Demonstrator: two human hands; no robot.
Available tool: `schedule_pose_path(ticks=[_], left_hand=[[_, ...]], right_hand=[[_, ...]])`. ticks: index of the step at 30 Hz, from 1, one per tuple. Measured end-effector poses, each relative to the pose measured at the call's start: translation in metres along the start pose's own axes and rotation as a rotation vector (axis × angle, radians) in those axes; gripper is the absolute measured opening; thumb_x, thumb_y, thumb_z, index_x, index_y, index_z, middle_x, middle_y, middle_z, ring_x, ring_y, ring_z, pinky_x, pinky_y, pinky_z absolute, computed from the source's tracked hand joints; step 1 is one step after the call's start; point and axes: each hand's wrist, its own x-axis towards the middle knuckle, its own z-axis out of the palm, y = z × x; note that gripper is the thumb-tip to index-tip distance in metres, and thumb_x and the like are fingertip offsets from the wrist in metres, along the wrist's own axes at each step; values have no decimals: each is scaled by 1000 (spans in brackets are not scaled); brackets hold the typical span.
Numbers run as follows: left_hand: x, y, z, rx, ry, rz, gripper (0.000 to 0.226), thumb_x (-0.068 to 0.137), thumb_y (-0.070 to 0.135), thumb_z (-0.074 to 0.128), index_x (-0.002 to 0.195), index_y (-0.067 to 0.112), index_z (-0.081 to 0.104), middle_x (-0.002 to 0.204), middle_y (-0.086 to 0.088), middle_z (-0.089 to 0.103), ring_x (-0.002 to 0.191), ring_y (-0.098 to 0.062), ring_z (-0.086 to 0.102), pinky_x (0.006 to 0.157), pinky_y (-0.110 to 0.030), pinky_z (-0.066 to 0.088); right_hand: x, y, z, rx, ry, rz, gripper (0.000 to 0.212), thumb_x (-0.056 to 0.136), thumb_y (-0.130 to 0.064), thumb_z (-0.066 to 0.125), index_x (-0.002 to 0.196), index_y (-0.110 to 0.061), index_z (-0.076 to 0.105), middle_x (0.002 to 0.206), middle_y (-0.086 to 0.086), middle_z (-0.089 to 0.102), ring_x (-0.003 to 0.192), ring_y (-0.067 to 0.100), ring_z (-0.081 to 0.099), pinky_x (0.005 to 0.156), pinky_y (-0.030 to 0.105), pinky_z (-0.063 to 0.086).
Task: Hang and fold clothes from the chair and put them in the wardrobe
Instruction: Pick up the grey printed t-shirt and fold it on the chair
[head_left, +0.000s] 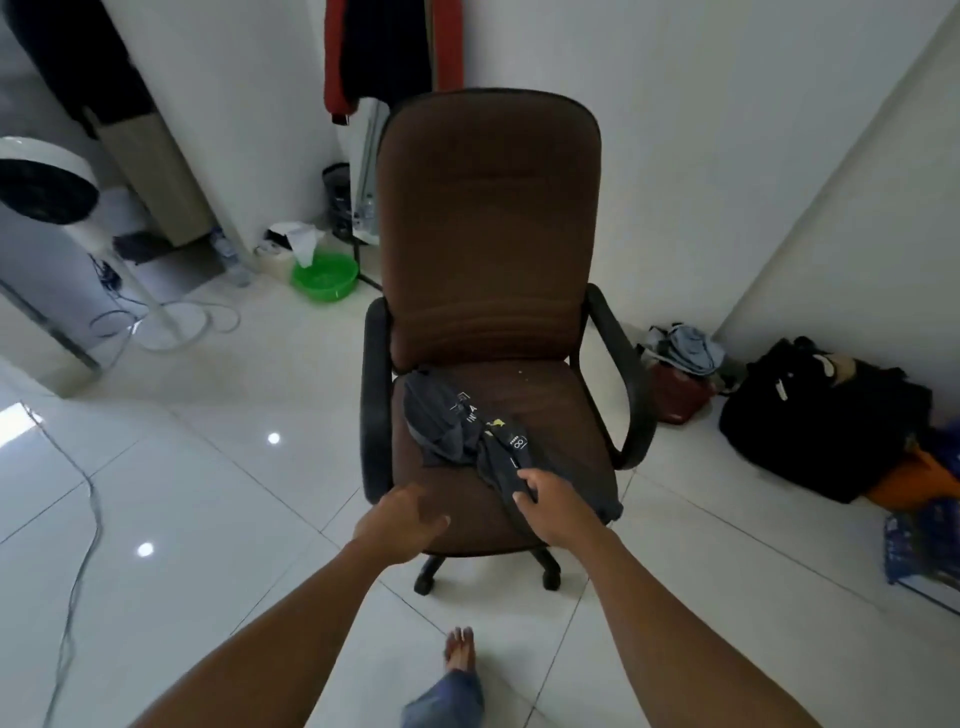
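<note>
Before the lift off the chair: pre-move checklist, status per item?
1. Right hand grips the dark garment: ok, fingers curled on its near end.
2. Left hand free to help: ok, open, holds nothing.
3. Single garment on the chair: cannot tell, it is bunched up.
4. Garment free of snags: cannot tell, folds hide its underside.
5. Hanger at hand: not ok, none in view.
6. Floor cable away from the feet: ok, far to the left.
</note>
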Motion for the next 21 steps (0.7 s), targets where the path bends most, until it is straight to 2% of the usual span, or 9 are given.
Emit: schedule_pose_path(ticks=[6, 10, 13, 17, 21], left_hand=[[101, 19, -29, -123, 55, -20, 48, 80, 59, 54, 114, 26, 62, 106, 2, 67, 100, -23, 65, 84, -38, 55], [194, 26, -43, -277, 121, -131, 57, 91, 47, 61, 139, 17, 51, 134, -9, 59, 124, -31, 55, 97, -41, 49], [258, 22, -48, -340, 105, -230, 55, 91, 46, 60, 137, 17, 50, 135, -11, 57, 123, -32, 54, 99, -43, 47], [331, 7, -49, -364, 72, -350, 53, 91, 44, 60, 135, 17, 51, 135, -10, 54, 121, -33, 55, 98, -43, 48], [390, -8, -40, -380, 89, -412, 50, 90, 45, 59, 132, 17, 53, 143, -11, 44, 131, -36, 43, 104, -47, 43]], right_hand=[[127, -21, -22, -68, -94, -52, 50, 101, -36, 51, 148, -21, 43, 149, 6, 49, 136, 25, 46, 108, 42, 43], [224, -25, -23, -107, -170, -39, 48, 100, -32, 52, 147, -20, 46, 146, 6, 52, 132, 25, 50, 105, 41, 45], [295, -21, -19, -149, -258, -1, 46, 100, -32, 53, 145, -20, 49, 143, 5, 55, 130, 24, 53, 102, 35, 44], [378, -17, -2, -123, -340, 55, 43, 98, -26, 57, 140, -19, 53, 136, 6, 60, 126, 24, 57, 103, 34, 45], [446, -23, 22, -130, -394, 45, 41, 99, -17, 58, 139, -10, 54, 140, 10, 56, 129, 26, 54, 106, 32, 41]])
